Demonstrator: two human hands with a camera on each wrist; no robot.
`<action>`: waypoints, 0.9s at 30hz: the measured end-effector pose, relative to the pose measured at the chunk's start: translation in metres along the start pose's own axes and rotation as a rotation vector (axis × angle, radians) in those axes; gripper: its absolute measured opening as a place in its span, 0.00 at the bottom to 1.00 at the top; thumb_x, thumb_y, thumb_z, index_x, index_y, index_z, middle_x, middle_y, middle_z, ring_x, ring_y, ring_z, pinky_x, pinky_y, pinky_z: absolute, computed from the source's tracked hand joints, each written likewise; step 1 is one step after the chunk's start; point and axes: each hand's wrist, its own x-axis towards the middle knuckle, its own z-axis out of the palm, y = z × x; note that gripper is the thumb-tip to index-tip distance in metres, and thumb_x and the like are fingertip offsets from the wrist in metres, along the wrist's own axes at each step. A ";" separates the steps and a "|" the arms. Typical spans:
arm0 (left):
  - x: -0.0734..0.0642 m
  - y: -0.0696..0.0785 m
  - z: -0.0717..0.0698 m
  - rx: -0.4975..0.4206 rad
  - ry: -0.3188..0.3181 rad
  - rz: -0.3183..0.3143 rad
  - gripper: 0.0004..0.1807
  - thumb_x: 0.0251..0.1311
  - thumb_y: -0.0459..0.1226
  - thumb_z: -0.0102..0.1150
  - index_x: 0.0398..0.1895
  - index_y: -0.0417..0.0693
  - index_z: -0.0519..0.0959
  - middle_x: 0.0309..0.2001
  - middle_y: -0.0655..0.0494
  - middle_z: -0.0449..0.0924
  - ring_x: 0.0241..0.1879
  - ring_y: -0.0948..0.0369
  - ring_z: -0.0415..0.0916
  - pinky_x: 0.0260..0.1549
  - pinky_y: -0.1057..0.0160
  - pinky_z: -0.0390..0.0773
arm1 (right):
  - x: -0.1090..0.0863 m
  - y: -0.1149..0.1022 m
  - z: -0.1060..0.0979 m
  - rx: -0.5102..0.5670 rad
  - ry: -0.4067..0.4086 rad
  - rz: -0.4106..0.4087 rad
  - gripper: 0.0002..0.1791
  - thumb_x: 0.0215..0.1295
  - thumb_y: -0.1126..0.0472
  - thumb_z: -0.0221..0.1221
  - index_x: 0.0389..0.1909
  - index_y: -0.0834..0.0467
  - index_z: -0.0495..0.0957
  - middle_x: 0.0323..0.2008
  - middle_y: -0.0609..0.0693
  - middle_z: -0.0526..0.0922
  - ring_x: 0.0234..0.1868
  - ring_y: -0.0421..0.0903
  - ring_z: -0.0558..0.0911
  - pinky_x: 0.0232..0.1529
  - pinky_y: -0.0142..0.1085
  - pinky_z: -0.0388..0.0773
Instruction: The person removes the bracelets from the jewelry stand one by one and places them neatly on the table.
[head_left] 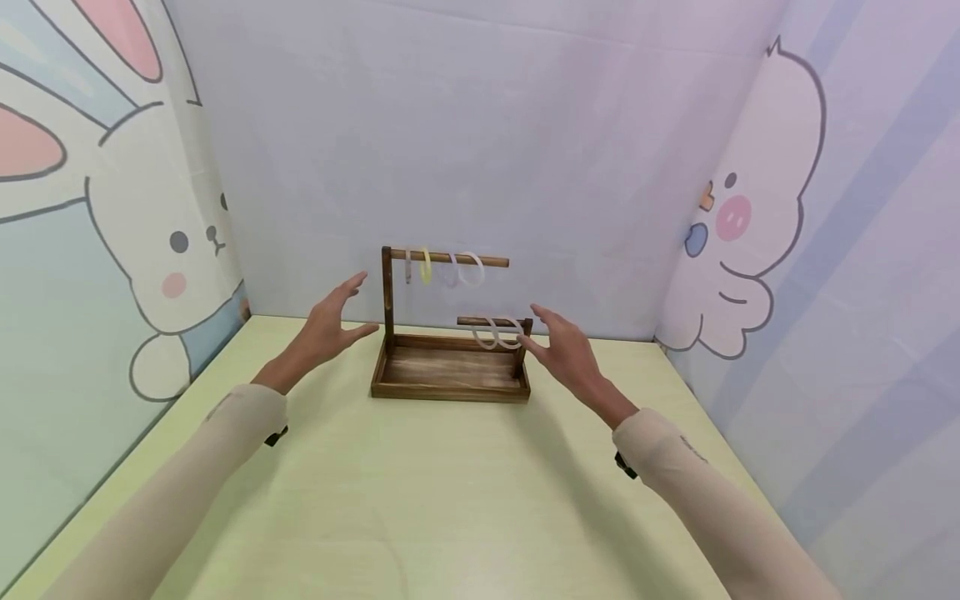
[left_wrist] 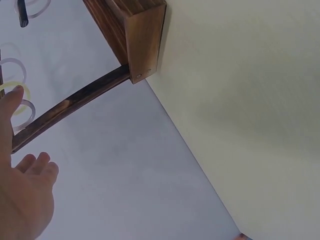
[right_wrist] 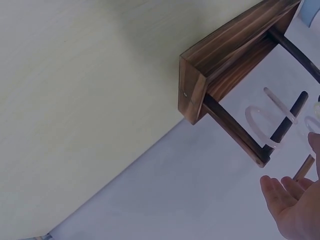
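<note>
Pale lilac fabric (head_left: 337, 167) hangs behind a light yellow-green bench (head_left: 420, 483), meeting it along the bench's back edge. Near that edge, about midway between the two back corners, stands a dark brown wooden display stand (head_left: 450, 393) with a shallow rectangular tray as its base. From the tray's left end rises a tall post (head_left: 387, 292), carrying an upper bar (head_left: 495, 262) that points right. On it hang, left to right, a thin greyish-pink ring (head_left: 408, 268), a yellow ring (head_left: 426, 268), a pale lilac ring (head_left: 454, 271) and a whitish translucent ring (head_left: 482, 268). At the right end a short post (head_left: 520, 358) carries a lower bar (head_left: 467, 321) pointing left, with two clear whitish rings (right_wrist: 281, 105) hung on it. Just left of the tall post, the left hand (head_left: 327, 331) is raised with thumb and fingers spread, holding nothing. By the short post, the right hand (head_left: 567, 350) has its fingers extended and thumb apart, likewise holding nothing; the right wrist view shows a gap between its thumb and the rings. Cream sleeves (head_left: 176, 475) cover both forearms. Farther out, a cartoon rabbit (head_left: 161, 217) decorates the left wall and a white cartoon chick (head_left: 772, 167) the right.
</note>
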 end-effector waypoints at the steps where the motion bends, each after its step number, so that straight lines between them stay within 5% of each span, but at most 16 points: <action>1: 0.002 0.000 0.000 -0.009 0.006 0.010 0.54 0.60 0.38 0.77 0.84 0.49 0.53 0.79 0.43 0.58 0.72 0.40 0.65 0.67 0.31 0.66 | 0.001 -0.001 0.001 0.006 0.003 -0.002 0.37 0.69 0.51 0.70 0.73 0.61 0.71 0.66 0.59 0.80 0.63 0.58 0.81 0.60 0.55 0.80; 7: 0.011 -0.002 0.000 -0.056 0.042 0.051 0.54 0.59 0.35 0.77 0.83 0.45 0.53 0.79 0.40 0.58 0.70 0.36 0.66 0.67 0.36 0.69 | 0.010 -0.008 0.002 0.039 0.012 -0.002 0.35 0.71 0.51 0.68 0.73 0.61 0.72 0.65 0.59 0.80 0.63 0.57 0.81 0.61 0.54 0.80; 17: 0.021 -0.002 0.003 -0.101 0.028 0.037 0.54 0.60 0.31 0.75 0.83 0.45 0.51 0.80 0.39 0.56 0.71 0.35 0.66 0.67 0.36 0.70 | 0.020 -0.018 0.006 0.128 0.022 0.023 0.34 0.71 0.53 0.68 0.73 0.60 0.71 0.63 0.59 0.82 0.59 0.57 0.84 0.53 0.52 0.84; 27: 0.032 -0.002 0.013 -0.169 0.041 0.034 0.53 0.60 0.25 0.71 0.84 0.48 0.52 0.82 0.44 0.53 0.70 0.34 0.66 0.66 0.35 0.70 | 0.032 -0.020 0.014 0.175 0.007 0.061 0.30 0.73 0.54 0.66 0.71 0.60 0.73 0.62 0.58 0.82 0.62 0.53 0.82 0.56 0.50 0.84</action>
